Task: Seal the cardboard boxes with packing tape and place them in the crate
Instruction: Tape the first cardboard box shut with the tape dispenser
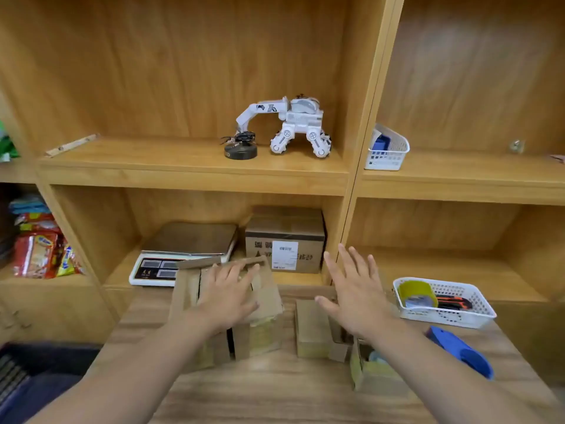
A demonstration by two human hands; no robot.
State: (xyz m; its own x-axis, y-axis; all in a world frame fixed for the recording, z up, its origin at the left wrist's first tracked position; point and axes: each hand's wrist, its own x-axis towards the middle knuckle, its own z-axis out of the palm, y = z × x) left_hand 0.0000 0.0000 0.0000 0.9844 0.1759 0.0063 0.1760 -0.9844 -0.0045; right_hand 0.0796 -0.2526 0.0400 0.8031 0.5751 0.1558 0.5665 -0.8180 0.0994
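Observation:
On the wooden table [275,390] stands an unsealed cardboard box [263,332] with its flaps loose. My left hand [229,289] lies flat on its top flaps, fingers straight. To its right are a second small open cardboard box [312,328] and a third one [373,371], partly hidden by my right forearm. My right hand [354,289] hovers above them with fingers spread, holding nothing. A roll of yellowish packing tape [415,293] sits in a white basket [458,319] at the right. A dark blue crate [33,371] is at the lower left.
A blue tape dispenser [461,351] lies at the table's right. An orange utility knife [452,301] is in the basket. On the shelf behind are a scale [180,255], a labelled carton [284,240], a toy robot [293,123] and another basket [386,148]. Snack packets [39,252] fill the left shelf.

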